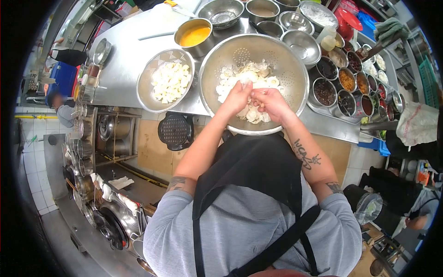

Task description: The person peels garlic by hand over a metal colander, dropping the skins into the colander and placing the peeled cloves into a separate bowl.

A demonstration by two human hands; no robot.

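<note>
Both my hands meet over a large metal colander (207, 69) at the table's front edge. Inside it lies a heap of whitish rounded pieces (254, 71) with ragged, skin-like bits, perhaps garlic. My left hand (238, 98) is closed in a pinch on a small pale piece (248, 86). Fingers of my right hand (272, 104) are pinched together beside it, touching or nearly touching the same piece; what they grip is mostly hidden. To the left, a smaller perforated metal bowl (144, 83) holds many pale yellow-white chunks (171, 82).
A pot of orange-yellow liquid (194, 36) stands behind the smaller bowl. Metal bowls (301, 46) line the back. Containers of sauces and toppings (347, 79) crowd the right. A knife (177, 7) lies at the back left. Below is a black stool (176, 130). Other people stand at both sides.
</note>
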